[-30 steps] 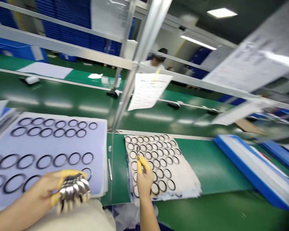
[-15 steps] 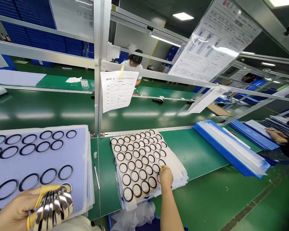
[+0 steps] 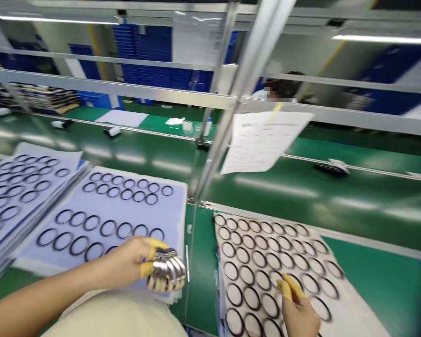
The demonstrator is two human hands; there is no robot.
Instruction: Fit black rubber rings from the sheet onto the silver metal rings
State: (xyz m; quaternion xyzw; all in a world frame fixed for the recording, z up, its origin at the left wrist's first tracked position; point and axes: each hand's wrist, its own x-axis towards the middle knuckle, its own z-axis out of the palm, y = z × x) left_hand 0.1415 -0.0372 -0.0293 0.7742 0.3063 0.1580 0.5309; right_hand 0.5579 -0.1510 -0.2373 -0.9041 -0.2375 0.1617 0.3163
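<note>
Right hand [image 3: 298,311], yellow-capped fingertips [image 3: 286,289] pinched together over a sheet of black rings [image 3: 340,299] (anything between them too blurred to make out, sheet's near end cut off by the frame). Left hand [image 3: 124,262] closed around a bunch of shiny metal rings [image 3: 166,270], in front of a pale blue sheet [image 3: 175,224], green bench [image 3: 382,285] alongside.
</note>
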